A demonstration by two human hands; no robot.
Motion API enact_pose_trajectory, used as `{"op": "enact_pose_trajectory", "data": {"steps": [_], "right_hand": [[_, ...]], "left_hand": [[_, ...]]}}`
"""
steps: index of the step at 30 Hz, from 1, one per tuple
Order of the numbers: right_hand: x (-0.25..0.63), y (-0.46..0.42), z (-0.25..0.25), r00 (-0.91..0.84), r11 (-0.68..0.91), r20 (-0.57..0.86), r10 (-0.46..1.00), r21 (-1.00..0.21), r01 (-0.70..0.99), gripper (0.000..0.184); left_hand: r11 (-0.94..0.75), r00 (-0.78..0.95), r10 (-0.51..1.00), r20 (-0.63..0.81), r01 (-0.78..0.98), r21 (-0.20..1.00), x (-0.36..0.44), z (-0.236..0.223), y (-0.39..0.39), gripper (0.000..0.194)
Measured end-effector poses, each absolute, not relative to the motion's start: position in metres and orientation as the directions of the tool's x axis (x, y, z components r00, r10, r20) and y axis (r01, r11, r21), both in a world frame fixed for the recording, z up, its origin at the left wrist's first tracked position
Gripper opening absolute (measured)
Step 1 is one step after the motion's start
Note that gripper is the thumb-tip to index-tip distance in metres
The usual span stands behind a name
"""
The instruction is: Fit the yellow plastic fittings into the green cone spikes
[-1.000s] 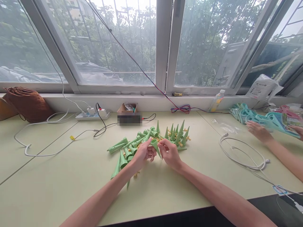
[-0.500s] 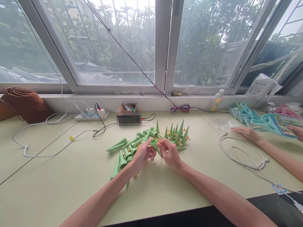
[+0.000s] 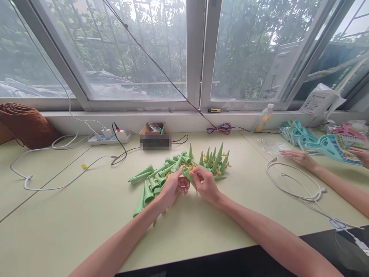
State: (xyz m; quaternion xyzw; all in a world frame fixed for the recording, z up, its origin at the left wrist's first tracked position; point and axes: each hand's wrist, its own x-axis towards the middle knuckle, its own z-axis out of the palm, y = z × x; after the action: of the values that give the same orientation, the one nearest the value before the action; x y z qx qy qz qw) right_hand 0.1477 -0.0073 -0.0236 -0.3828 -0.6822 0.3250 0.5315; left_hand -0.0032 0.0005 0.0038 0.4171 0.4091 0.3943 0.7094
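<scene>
A green plastic watering spike (image 3: 187, 174), hollow and cone-shaped, is held between my two hands with its wide open end up and tilted left. My right hand (image 3: 205, 184) pinches its side between thumb and fingers. My left hand (image 3: 175, 186) is closed at the wide end, thumb by the rim and fingers curled beneath. Left of my hands lies a heap of similar green spikes (image 3: 148, 194) with small yellow valve pieces (image 3: 162, 174) among them. Behind my right hand, several spikes with yellow valves (image 3: 216, 163) stand point up. My fingers partly hide the held spike.
At the right, another person's hands (image 3: 301, 158) reach near a clear plastic wrapper (image 3: 272, 147) and turquoise dustpan-and-brush sets (image 3: 327, 148). A coiled white cable (image 3: 294, 198) lies on the table. Farther back are a power strip (image 3: 109, 139), a small cardboard box (image 3: 152, 129) and a bottle (image 3: 263, 118).
The held spike has tipped a little more to the left in my fingers. Both hands keep almost the same place and grip. The whole view has shifted slightly.
</scene>
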Motion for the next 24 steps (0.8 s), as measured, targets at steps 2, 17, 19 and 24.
{"op": "enact_pose_trajectory", "data": {"steps": [2,17,19,24], "right_hand": [[0.1482,-0.0074,-0.0236,-0.143,0.495,0.476,0.868,-0.852,0.171,0.024],[0.1498,-0.0067,-0.0195,-0.103,0.482,0.471,0.876,-0.865,0.137,0.03],[0.1503,-0.0064,-0.02,-0.099,0.478,0.468,0.878,-0.868,0.137,0.03],[0.1507,-0.0067,-0.0191,-0.091,0.459,0.45,0.888,-0.879,0.132,0.032]], "left_hand": [[0.334,0.35,0.904,-0.244,-0.223,0.916,-0.0035,0.0045,0.0001,0.042],[0.183,0.409,0.911,-0.052,-0.289,0.94,-0.0069,0.0051,0.0011,0.037],[0.159,0.414,0.91,-0.027,-0.287,0.945,-0.0074,0.0049,0.0011,0.036],[0.121,0.427,0.904,0.001,-0.259,0.958,-0.0086,0.0057,0.0006,0.035]]}}
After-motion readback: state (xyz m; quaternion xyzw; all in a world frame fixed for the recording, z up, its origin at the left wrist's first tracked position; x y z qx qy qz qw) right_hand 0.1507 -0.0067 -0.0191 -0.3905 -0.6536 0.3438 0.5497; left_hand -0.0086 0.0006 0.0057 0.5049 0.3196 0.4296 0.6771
